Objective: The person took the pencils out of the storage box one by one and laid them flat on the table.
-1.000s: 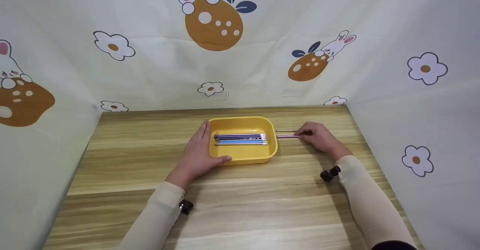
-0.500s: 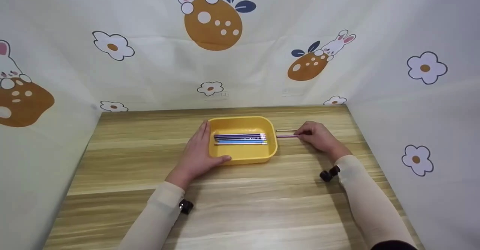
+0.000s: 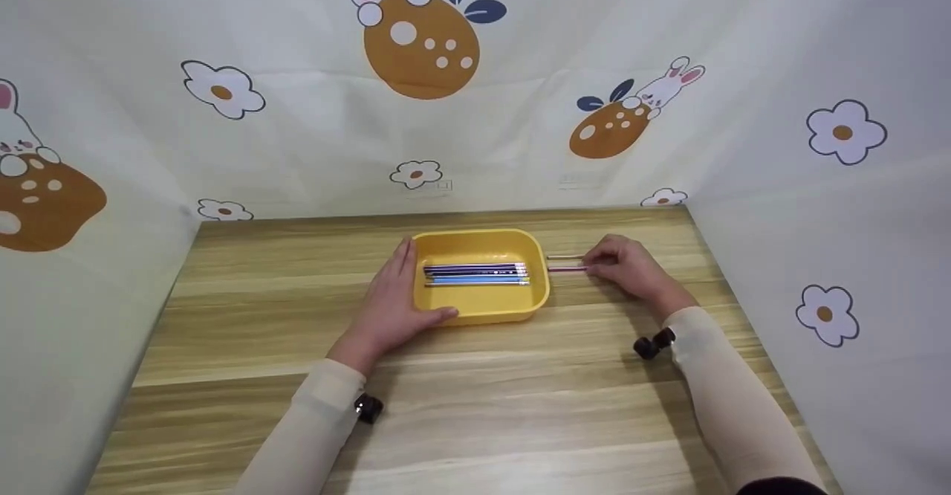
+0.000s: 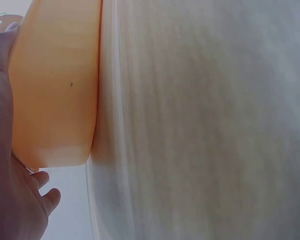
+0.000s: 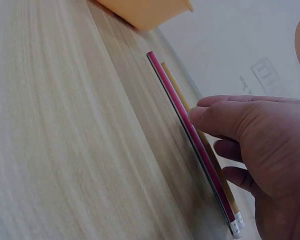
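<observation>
A yellow plastic box [image 3: 483, 309] stands on the table, several dark and blue pencils [image 3: 475, 275] lying side by side in it. My left hand [image 3: 390, 305] holds the box's left end, thumb over the front rim and fingers along the left side. To the right of the box lie a pink pencil [image 5: 176, 97] with a dark stripe and a yellow pencil [image 5: 186, 100], erasers toward me in the right wrist view. My right hand [image 3: 628, 268] has thumb and forefinger pinched at the pink pencil, around its middle, with the other fingers curled behind.
The wood-grain table [image 3: 475, 398] reaches up to a pale cloth wall [image 3: 297, 146] at the back and sides, printed with rabbits and flowers. A small black camera [image 3: 654, 343] sits at the right wrist, another black camera [image 3: 368, 409] at the left.
My right hand has shifted slightly left along the pencils, which stay on the table. The left hand and the box have not moved.
</observation>
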Demonstrator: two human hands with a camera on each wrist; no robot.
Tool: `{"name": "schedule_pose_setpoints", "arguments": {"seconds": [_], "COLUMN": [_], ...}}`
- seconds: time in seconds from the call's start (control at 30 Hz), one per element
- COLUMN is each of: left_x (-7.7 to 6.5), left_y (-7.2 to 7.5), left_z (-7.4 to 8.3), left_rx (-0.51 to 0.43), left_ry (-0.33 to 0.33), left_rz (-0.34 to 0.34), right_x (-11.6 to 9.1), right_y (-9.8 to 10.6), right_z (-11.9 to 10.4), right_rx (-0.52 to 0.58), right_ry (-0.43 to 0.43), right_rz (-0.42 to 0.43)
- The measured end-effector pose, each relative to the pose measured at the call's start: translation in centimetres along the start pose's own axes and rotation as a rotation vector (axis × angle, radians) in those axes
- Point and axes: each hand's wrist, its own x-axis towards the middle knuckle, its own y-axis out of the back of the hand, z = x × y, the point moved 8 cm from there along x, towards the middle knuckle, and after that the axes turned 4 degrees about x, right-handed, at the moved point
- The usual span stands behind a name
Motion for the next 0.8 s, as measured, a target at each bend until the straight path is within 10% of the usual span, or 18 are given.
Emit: {"name": "schedule_pose_setpoints", "arguments": {"seconds": [0.5,0.8], "left_x": [0.0,0.0], "left_y": [0.0,-0.1], "left_z": [0.0,-0.1], "left_rx": [-0.017,-0.006], "left_ry": [0.006,0.008], "left_rz": [-0.011,-0.002], "right_x": [0.7,1.8], "right_y": [-1.6,-5.4], "right_z": [-6.9,-12.4], "right_rx": [0.028,-0.019], "right_ry": [0.108,0.222], "right_rz": [0.087,-0.017]}}
